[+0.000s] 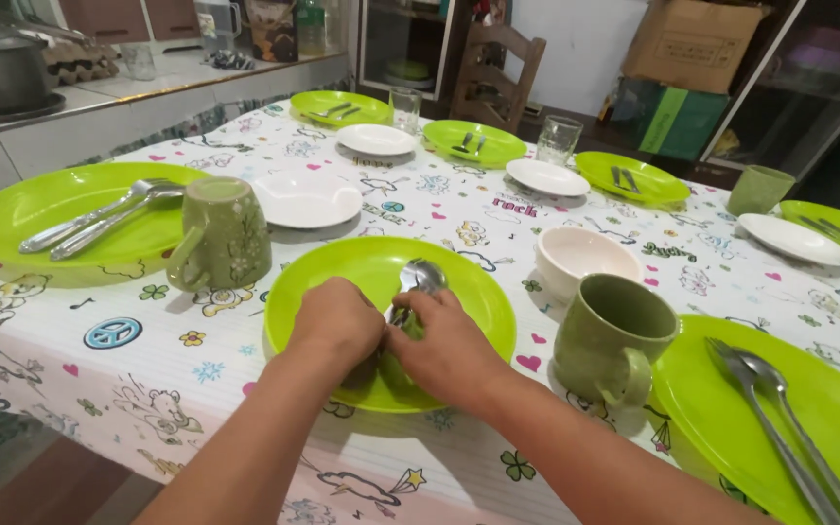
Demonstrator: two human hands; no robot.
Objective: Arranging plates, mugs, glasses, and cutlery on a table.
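Both forearms bare; left hand (pixel 337 321) and right hand (pixel 449 348) ungloved.

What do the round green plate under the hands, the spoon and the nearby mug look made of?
Round lime-green plate: likely plastic or melamine, with a glossy, uniform colour. Silver spoon, held by both hands: polished metal, mirror-like glints. Olive-green mug with a handle: probably glazed ceramic, thick-walled, soft sheen; could be melamine.

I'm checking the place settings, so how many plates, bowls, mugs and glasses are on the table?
Green plates: 7, for example the one under the hands
White bowls or dishes: 5, for example the one beside it
Green mugs: 3, for example the upside-down one
Clear glasses: 2, for example the one at the far side
Total: 17
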